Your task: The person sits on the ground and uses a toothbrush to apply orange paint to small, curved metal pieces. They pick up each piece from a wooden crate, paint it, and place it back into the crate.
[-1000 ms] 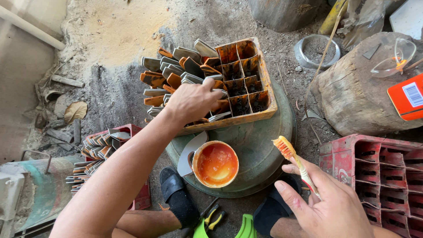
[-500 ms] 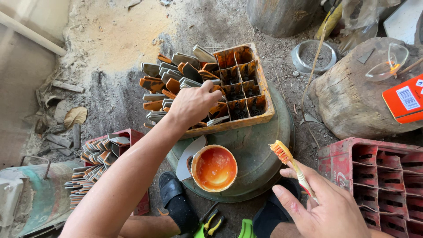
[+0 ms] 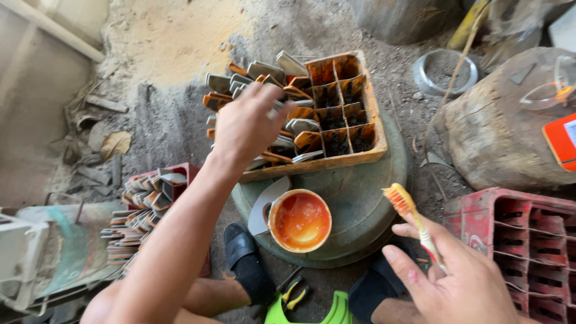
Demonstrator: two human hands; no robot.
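Left hand (image 3: 249, 123) lifted off the metal pieces (image 3: 264, 78) in the orange crate (image 3: 360, 129), fingers now spread above them; right hand (image 3: 462, 282) tilted toothbrush (image 3: 414, 219) slightly more upright

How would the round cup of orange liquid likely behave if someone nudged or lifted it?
The cup stands upright and open-topped, well filled with orange liquid, so a push would probably slosh or spill it. Its wide mouth suggests it resists tipping. It sits on the green round stand near the edge; its smeared rim may be slippery.
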